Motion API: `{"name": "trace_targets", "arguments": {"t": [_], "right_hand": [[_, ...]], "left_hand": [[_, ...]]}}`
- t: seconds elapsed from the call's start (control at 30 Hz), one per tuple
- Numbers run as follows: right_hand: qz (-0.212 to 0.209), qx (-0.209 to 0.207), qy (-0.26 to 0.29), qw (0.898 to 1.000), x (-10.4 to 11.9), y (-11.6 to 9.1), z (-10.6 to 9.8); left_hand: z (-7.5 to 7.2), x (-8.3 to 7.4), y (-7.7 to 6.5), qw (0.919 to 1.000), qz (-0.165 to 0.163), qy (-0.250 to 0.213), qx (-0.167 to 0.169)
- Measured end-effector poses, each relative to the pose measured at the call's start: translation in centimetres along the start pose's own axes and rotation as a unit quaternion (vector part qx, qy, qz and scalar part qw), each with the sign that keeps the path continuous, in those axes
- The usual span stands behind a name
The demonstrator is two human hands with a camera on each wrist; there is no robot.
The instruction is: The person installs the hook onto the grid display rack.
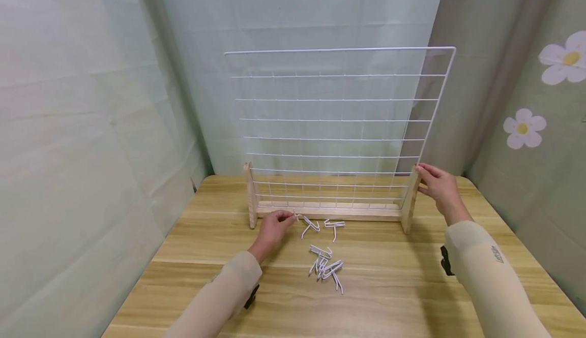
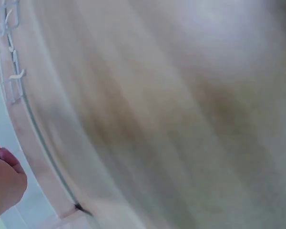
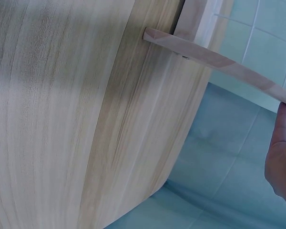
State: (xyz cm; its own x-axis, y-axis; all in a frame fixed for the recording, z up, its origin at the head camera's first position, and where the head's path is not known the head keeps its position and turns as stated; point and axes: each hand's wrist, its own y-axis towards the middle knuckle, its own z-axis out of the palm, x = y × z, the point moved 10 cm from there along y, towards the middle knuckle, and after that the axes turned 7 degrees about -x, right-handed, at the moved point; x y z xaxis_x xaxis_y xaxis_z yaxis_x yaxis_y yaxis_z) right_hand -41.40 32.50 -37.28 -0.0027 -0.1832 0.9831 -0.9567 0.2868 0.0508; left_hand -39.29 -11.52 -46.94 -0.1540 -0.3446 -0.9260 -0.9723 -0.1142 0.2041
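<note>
While hands [image 1: 273,230] are well apart, hooks [image 1: 330,269] between, table edges [image 1: 519,245] beyond rack [image 1: 339,139]

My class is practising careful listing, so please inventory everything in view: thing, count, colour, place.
table: one, brown wood-grain, before the person
wooden stand: one, pale wood, on the table
wire grid: one, white, upright in the stand
front hooks: two, white, near the stand's base
piled hooks: several, overlapping, white, nearer the person
cloth: count unclear, pale grey-green, around the table
printed flowers: two, white with yellow centres, cloth at right
sleeves: two, beige, on the arms
wrist pieces: two, black, at the sleeves
left hand: one, bare, pinching a small white piece
right hand: one, bare, gripping the stand's right upright
</note>
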Motion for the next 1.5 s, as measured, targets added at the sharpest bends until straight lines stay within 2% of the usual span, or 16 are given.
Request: {"name": "trace_targets", "arguments": {"t": [0.2, 0.37, 0.5, 0.9, 1.13, 1.5], "right_hand": [[0.005, -0.004, -0.004, 1.0, -0.2, 0.1, -0.1], [0.002, -0.005, -0.009, 1.0, -0.2, 0.3, -0.1], [-0.002, -0.002, -0.01, 1.0, -0.2, 0.4, 0.1], [-0.011, 0.004, -0.011, 1.0, 0.0, 0.4, 0.7], [-0.011, 0.003, -0.009, 1.0, 0.2, 0.3, 0.5], [-0.009, 0.007, 0.003, 1.0, 0.1, 0.3, 0.3]], "left_hand": [[-1.8, -1.6, 0.8, 0.9974, 0.031, 0.007, -0.065], [-3.1, -2.8, 1.5, 0.9914, 0.06, 0.025, -0.114], [-3.9, -3.5, 1.7, 0.9869, 0.07, 0.026, -0.143], [-6.1, -4.9, 2.3, 0.9722, 0.06, 0.022, -0.225], [-7.4, -6.8, 2.9, 0.9555, 0.082, 0.038, -0.281], [-8.8, -10.0, 4.2, 0.9449, 0.079, 0.038, -0.315]]}}
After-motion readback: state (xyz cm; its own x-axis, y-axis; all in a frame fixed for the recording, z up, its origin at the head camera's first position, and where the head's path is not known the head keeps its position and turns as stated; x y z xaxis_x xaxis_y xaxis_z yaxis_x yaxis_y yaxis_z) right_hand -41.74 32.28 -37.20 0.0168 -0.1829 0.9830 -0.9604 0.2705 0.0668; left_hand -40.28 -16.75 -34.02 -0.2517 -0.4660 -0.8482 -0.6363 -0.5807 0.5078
